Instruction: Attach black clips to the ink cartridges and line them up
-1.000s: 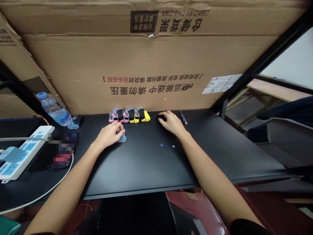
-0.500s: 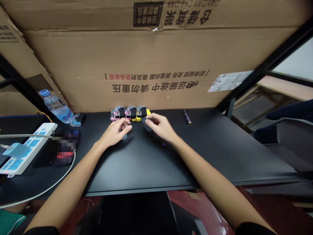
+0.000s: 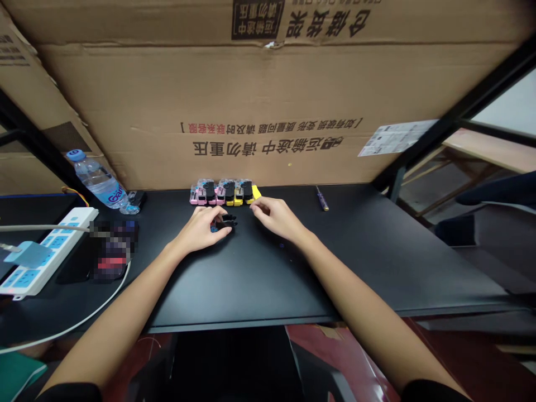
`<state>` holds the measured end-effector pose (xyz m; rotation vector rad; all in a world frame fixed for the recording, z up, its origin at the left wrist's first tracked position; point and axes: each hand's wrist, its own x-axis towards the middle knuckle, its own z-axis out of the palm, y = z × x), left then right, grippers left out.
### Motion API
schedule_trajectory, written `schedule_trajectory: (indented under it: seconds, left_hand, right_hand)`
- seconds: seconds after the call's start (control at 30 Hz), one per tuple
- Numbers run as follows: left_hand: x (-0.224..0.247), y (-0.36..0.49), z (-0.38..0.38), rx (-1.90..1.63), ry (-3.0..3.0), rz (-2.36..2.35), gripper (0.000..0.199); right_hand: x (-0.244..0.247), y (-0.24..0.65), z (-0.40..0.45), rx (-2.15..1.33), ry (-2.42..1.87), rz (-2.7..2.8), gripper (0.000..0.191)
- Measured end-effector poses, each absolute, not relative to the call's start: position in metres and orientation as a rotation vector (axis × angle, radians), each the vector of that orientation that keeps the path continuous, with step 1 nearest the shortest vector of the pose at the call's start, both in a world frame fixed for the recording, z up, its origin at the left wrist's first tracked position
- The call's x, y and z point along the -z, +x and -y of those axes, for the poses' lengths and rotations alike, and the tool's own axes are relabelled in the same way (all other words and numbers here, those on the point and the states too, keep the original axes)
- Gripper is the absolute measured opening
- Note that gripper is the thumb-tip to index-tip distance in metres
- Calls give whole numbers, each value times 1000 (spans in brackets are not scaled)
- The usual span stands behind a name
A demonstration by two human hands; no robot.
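Note:
My left hand (image 3: pixel 204 228) is curled round a small black plastic piece (image 3: pixel 227 221) with a bit of blue, just above the black table. Its prongs poke out to the right between thumb and fingers. My right hand (image 3: pixel 274 216) has thumb and fingertips drawn together; whatever may be between them is hidden. Just behind those fingertips is a yellow part (image 3: pixel 256 193) at the right end of a row. That row holds several small black units with clear tops, on pink bases (image 3: pixel 194 196) at left and yellow bases (image 3: pixel 238 201) at right.
A purple-handled screwdriver (image 3: pixel 322 200) lies to the right. At left are a water bottle (image 3: pixel 98 180), a white power strip (image 3: pixel 50 251) with a plug and cable, and a blurred-out object (image 3: pixel 114 251). A large cardboard sheet (image 3: pixel 268 95) stands along the back of the table (image 3: pixel 251 290).
The dark piece that was in my right hand is gone from its fingers. A black piece now shows in my left hand, which has opened wider round it. My right hand has shifted slightly right.

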<state>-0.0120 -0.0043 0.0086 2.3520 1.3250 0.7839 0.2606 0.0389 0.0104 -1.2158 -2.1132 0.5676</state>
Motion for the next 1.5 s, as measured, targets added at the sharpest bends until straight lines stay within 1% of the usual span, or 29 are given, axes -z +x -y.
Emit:
schedule_trajectory:
  seconds: [0.07, 0.17, 0.27, 0.37, 0.47, 0.6, 0.77, 1.03, 1.17, 1.27, 1.43, 1.5]
  left_hand:
    - [-8, -12, 4, -779, 2361, -1328, 24]
    - [-7, -13, 4, -781, 2373, -1325, 24]
    - [-7, -14, 3, -780, 2380, -1320, 24]
    - [-7, -14, 3, -784, 2381, -1311, 25]
    - [-6, -15, 3, -801, 2382, -1296, 25]
    - [-6, -14, 3, -805, 2398, -1281, 24]
    - [-8, -14, 3, -808, 2423, -1217, 20]
    - [-7, -16, 1, -854, 2478, -1120, 10]
    - [-7, -16, 1, -838, 2485, -1142, 10]
    - [-7, -15, 2, -862, 2450, -1235, 20]
    - [-8, -13, 3, -919, 2330, -1349, 40]
    - [-9, -12, 3, -934, 2303, -1358, 45]
  right_hand:
    - [-8, 270, -45, -458, -1352, 2217, 26]
    - [-3, 275, -50, -413, -1453, 2305, 34]
    - [-1, 273, -50, -437, -1438, 2331, 37]
    - [-1, 270, -48, -544, -1307, 2343, 37]
    - [0, 267, -46, -566, -1221, 2316, 35]
    - [5, 265, -47, -457, -1227, 2232, 33]
    - [14, 260, -48, -436, -1266, 2268, 22]
    - [14, 262, -52, -724, -1174, 2185, 10]
    - [11, 260, -49, -827, -1129, 2150, 8]
    - [10, 253, -44, -925, -1020, 2069, 15]
    - [6, 238, -33, -1136, -895, 1757, 38]
    - [4, 234, -29, -1156, -894, 1719, 41]
